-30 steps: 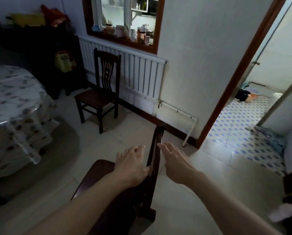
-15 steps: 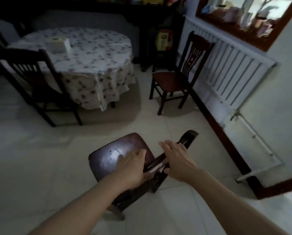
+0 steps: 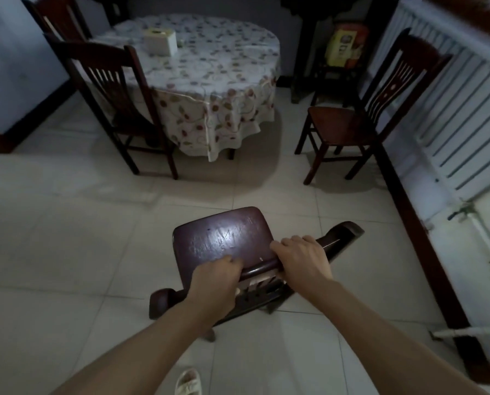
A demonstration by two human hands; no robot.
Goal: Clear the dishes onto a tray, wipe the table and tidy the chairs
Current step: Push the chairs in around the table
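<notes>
Dark glossy wood forms the near chair [image 3: 224,238], seen from above in a dim room; its rounded seat shines with scuffs. Both hands curl over the curved top rail of its back: the left hand [image 3: 215,283] near the rail's middle, the right hand [image 3: 302,259] further along. This chair stands on pale floor tiles [image 3: 81,252], well apart from the round table [image 3: 209,81], which wears a floral cloth hanging in soft folds and carries a pale box [image 3: 160,41]. 2 more slatted dark chairs show: 1 tucked at the table's left [image 3: 110,89], 1 beside a white ribbed radiator [image 3: 366,109]. Risks, as a judgement: pushed forward, the chair's legs could catch a tile joint and tip, or snag the hanging cloth and drag the box off.
</notes>
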